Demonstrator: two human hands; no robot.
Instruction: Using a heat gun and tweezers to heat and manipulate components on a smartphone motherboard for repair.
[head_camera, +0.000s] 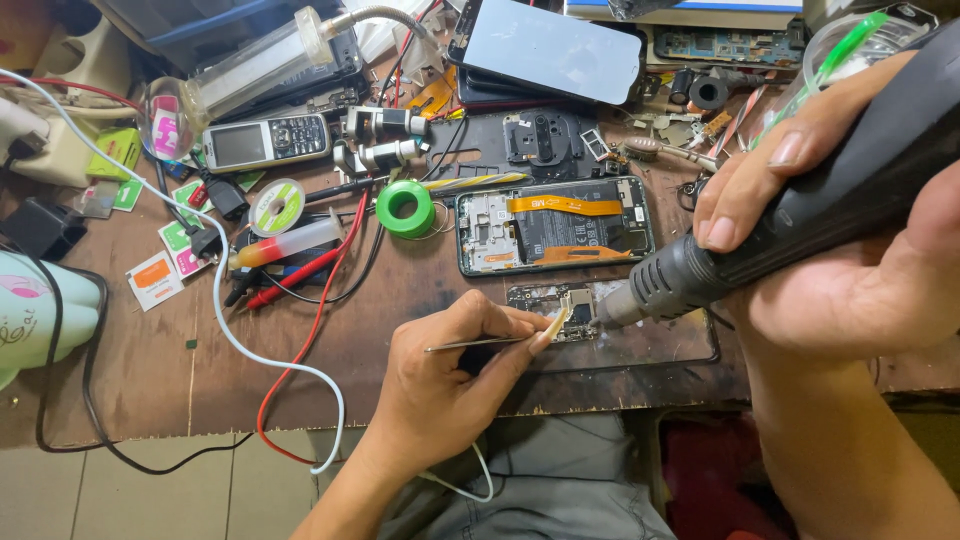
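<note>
Right hand (850, 250), nearest the lens, clenches a hot-air gun (800, 210) whose long axis slants down-left, nozzle just right of the small circuit board (565, 318). Left hand (450, 385), below-left of that board on the surface (150, 370), pinches tweezers (490, 342) pointing rightward.

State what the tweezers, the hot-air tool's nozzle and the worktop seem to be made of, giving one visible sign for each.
Tweezers: probably steel; thin, grey, with a bright glint. Hot-air tool's nozzle: likely bare metal; dull silver against the black, matt, seemingly plastic body. Worktop: looks like unfinished brown wood or board; scuffed, stained, with a rough edge.
</note>
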